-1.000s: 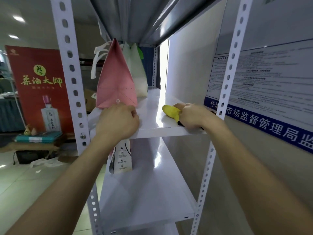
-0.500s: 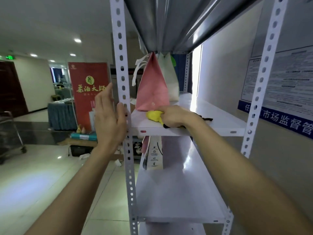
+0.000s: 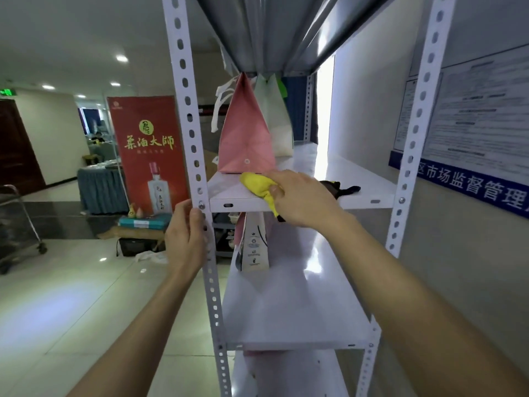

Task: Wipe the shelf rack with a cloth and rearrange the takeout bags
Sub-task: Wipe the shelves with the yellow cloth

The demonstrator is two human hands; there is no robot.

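Note:
The white metal shelf rack (image 3: pixel 369 193) stands straight ahead. My right hand (image 3: pixel 306 197) grips a yellow cloth (image 3: pixel 257 186) with a black part behind it, pressed on the front left of the middle shelf. A pink takeout bag (image 3: pixel 246 138) stands upright on that shelf just behind the cloth, with a white bag (image 3: pixel 279 127) behind it. Another white printed bag (image 3: pixel 253 247) stands on the lower shelf. My left hand (image 3: pixel 186 236) holds the rack's front left perforated post (image 3: pixel 190 133), fingers curled round it.
A grey wall with a notice board (image 3: pixel 472 118) runs along the right of the rack. To the left are a red banner (image 3: pixel 146 153), a draped table (image 3: pixel 100 187), a trolley (image 3: pixel 20 224) and open tiled floor.
My right hand slid the cloth leftward along the shelf front. My left hand left the shelf edge, opened beside the post, and now holds the post. The view has shifted left.

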